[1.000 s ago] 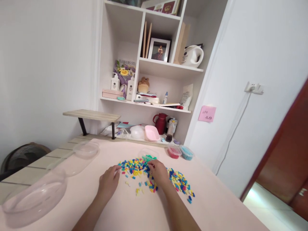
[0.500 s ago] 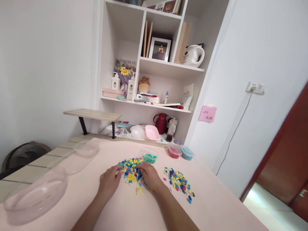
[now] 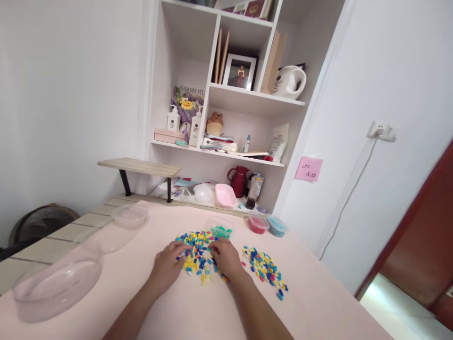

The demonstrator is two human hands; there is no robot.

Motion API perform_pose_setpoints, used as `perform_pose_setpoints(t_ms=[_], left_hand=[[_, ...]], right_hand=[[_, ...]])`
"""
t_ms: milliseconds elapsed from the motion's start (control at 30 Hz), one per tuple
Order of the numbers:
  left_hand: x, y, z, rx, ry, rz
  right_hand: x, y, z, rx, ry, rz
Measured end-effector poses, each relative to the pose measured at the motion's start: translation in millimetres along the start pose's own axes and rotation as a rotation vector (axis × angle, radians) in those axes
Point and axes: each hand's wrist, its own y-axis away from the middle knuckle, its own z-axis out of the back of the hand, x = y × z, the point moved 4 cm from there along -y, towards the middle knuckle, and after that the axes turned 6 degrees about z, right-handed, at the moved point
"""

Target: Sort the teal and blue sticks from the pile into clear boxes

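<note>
A heap of small plastic pieces (image 3: 198,252) in yellow, blue, teal, white and pink is spread out on the pink tabletop. My left hand (image 3: 168,262) rests at its left edge, fingers reaching over the pieces and thumb apart below them. From the right side, my right hand (image 3: 226,257) touches the heap with bent fingers spread a little; its palm side is hidden. Just behind the heap stands a clear tub with green pieces (image 3: 222,231). A second scatter of mixed pieces (image 3: 265,267) lies to the right of my right hand.
Lidded tubs of red pieces (image 3: 258,223) and blue pieces (image 3: 276,225) stand at the back right. On the left are a large clear container (image 3: 58,288) and a smaller clear tub (image 3: 130,216). A pink tray (image 3: 225,195) leans near the shelf behind.
My right hand has drawn back slightly to the right from the heap's middle. The left fingers reach a little further over the pieces. More of the heap's centre shows, spread looser.
</note>
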Motion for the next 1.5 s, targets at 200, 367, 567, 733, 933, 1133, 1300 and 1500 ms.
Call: perform_pose_setpoints(t_ms=[200,367,567,733,933,1133,1300,1500], left_hand=[[6,-3,-1.8,-0.018,0.029,0.026],[10,-5,-3.7,-0.036,0.045,0.028],[10,-6,-4.0,-0.045,0.052,0.024],[9,-5,-3.4,-0.052,0.056,0.015],[10,-5,-4.4,-0.056,0.066,0.015],[10,-5,-3.6,-0.053,0.064,0.015],[10,-5,-4.4,-0.051,0.062,0.02],[10,-5,-4.6,-0.054,0.063,0.029]], right_hand=[[4,-4,-2,0.038,0.064,-0.002],[4,-4,-1,0.045,0.088,-0.01],[6,-4,1,0.028,0.09,-0.012],[0,-1,14,-0.034,0.065,-0.028],[-13,-21,49,-0.173,0.049,-0.069],[-28,-51,76,-0.288,0.072,-0.157],[-40,-39,73,-0.266,0.064,-0.19],[-38,-5,54,-0.148,0.124,-0.188]])
